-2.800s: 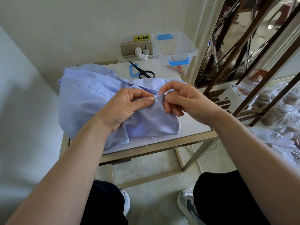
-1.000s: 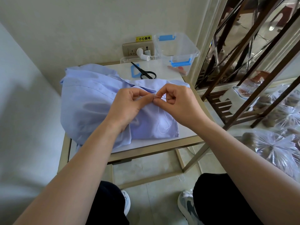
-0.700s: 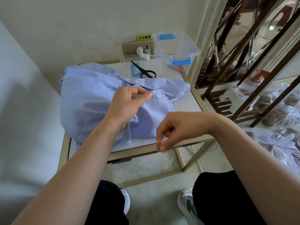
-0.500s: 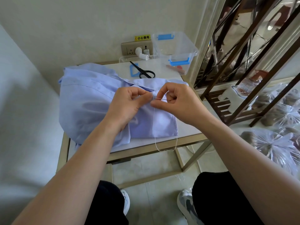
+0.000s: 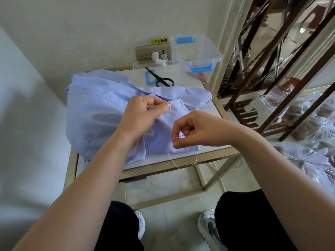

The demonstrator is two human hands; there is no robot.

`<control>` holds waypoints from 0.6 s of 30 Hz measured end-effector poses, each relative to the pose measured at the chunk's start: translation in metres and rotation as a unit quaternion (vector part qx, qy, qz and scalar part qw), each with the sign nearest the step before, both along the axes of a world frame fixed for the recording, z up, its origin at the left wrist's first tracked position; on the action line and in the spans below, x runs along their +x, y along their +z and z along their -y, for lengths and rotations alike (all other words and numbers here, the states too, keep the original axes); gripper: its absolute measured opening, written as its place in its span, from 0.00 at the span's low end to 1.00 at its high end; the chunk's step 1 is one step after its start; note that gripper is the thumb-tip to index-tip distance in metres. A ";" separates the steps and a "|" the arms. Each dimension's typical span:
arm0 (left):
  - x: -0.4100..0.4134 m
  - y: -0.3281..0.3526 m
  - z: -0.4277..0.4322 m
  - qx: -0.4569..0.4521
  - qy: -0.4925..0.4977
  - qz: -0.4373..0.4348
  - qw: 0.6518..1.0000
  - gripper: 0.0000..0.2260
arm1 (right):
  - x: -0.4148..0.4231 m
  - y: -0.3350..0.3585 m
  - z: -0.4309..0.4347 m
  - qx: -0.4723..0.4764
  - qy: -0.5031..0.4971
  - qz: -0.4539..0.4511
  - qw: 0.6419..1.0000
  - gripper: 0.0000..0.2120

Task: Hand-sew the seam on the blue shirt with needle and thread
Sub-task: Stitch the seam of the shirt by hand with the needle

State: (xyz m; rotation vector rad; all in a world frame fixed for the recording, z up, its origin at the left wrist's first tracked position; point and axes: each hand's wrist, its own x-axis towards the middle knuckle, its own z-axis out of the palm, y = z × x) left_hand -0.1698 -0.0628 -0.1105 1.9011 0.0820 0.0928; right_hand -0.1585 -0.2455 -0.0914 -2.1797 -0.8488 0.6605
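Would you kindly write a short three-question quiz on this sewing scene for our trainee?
1. True or false: the left hand holds the scissors.
2. Fill the blank: the clear box has ____ latches.
3. What does the right hand pinch? A the needle; B the scissors; C the clear box.

Key: 1 false, it pinches the blue shirt; 2 blue; 3 A.

2 bare forearms (image 5: 101,171), black trousers (image 5: 250,221), grey-white trainers (image 5: 208,230).

matt cloth shirt (image 5: 101,113), clear plastic box (image 5: 196,51)
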 end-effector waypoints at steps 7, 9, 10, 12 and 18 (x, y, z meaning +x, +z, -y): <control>0.001 -0.002 -0.002 -0.007 0.006 0.008 1.000 0.04 | 0.001 0.003 0.006 -0.054 0.082 -0.066 0.993 0.04; 0.001 -0.002 -0.002 -0.008 0.005 0.010 1.000 0.04 | 0.004 -0.001 0.005 -0.032 0.019 -0.034 0.999 0.04; 0.001 -0.002 -0.002 -0.008 0.003 0.010 1.000 0.04 | 0.007 -0.003 0.005 -0.003 -0.035 -0.011 0.999 0.05; 0.001 -0.001 -0.001 -0.012 -0.004 0.007 1.000 0.04 | 0.013 -0.007 0.004 0.072 -0.136 0.034 0.988 0.05; -0.001 0.002 0.001 -0.038 -0.046 -0.012 0.998 0.02 | 0.022 -0.007 0.003 0.166 -0.265 0.059 0.948 0.12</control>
